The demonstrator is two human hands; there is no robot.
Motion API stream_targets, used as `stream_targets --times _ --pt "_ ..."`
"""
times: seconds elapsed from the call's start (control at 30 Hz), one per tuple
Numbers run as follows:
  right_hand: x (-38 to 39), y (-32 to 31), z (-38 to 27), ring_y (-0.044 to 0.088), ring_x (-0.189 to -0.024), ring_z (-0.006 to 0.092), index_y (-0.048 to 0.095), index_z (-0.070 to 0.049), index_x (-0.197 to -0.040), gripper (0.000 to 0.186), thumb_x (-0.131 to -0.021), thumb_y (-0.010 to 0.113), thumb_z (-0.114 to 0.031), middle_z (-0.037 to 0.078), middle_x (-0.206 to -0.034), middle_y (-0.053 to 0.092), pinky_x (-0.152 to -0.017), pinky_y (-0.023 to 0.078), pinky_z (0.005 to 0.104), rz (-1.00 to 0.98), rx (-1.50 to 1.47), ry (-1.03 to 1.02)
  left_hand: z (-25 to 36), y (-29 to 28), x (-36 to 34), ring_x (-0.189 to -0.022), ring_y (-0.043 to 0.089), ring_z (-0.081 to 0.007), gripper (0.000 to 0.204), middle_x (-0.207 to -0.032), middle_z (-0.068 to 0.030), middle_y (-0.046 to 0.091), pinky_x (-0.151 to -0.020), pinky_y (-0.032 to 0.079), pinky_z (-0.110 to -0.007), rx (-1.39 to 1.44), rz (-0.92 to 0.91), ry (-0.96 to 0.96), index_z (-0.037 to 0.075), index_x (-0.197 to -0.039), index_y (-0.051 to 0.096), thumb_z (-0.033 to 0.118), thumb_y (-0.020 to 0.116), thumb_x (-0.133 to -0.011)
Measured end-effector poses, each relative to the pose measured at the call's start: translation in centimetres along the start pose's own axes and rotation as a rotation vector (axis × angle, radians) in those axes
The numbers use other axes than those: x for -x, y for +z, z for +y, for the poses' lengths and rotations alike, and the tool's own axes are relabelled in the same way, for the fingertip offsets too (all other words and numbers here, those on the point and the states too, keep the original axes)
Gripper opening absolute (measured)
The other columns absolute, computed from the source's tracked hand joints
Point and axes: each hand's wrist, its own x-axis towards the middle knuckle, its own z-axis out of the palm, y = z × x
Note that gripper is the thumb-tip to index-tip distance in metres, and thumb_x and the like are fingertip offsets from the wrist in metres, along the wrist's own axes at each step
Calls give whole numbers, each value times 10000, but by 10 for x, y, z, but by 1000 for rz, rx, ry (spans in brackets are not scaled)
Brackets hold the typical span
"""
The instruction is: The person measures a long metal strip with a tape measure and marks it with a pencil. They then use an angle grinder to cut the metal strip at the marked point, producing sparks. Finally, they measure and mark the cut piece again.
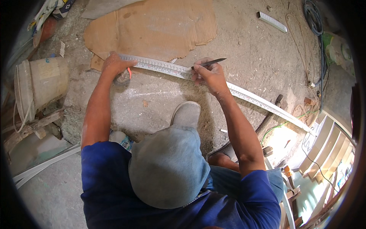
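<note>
A long, narrow white metal profile (274,108) slants across in front of me, from my left hand down to the far right. A measuring tape (167,68) with printed marks lies along it. My left hand (116,64) is closed around the profile's left end, thumb along the top. Just below that hand is the rounded tape case (122,78) with an orange-red edge, partly hidden. My right hand (209,75) rests at the middle of the profile, pinching a dark, pointed pencil (215,61) whose one end meets the profile.
Flat brown cardboard (152,28) lies on the dusty floor beyond my hands. A dirty white bucket (40,86) stands tilted at the left. Far right are a short profile offcut (272,22) and a coiled blue hose (313,19). Wooden pieces (268,118) lie under the profile's right part.
</note>
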Motion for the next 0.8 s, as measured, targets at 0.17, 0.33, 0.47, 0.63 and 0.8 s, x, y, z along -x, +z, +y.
stream_targets --times 0.17,0.33,0.47,0.63,0.8 --pt "-8 0 11 643 -664 156 634 13 -1021 200 -941 674 -166 75 -843 671 -551 526 291 -19 62 -60 7 -7 3 -1221 618 -378 1231 -1300 -322 605 -1020 494 -401 -20 -23 8 -193 -1381 383 632 869 -606" --pt "-8 -1 8 622 -633 143 631 23 -1087 239 -941 678 -160 64 -821 667 -543 498 264 58 -31 -23 5 -3 2 -1220 615 -391 1205 -1281 -335 609 -1018 493 -403 -24 9 18 -196 -1345 426 644 864 -600" --pt "-1 -15 0 591 -586 116 549 34 -1274 393 -951 666 -156 65 -791 661 -505 471 252 97 -58 -55 0 1 -5 -1214 620 -388 1204 -1272 -328 617 -1016 494 -398 -29 20 30 -191 -1344 427 629 878 -588" --pt "15 -38 -22 588 -591 106 425 8 -1446 557 -967 643 -173 87 -813 676 -491 481 249 88 20 -87 -2 1 -5 -1209 621 -395 1204 -1268 -331 618 -1016 492 -402 6 7 49 -194 -1332 436 627 886 -574" --pt "31 -26 -44 614 -615 152 471 26 -1390 510 -982 646 -225 124 -818 677 -529 527 278 134 -478 -58 5 -4 2 -1206 621 -398 1175 -1258 -332 623 -1011 494 -408 -12 12 20 -189 -1307 465 627 887 -575"
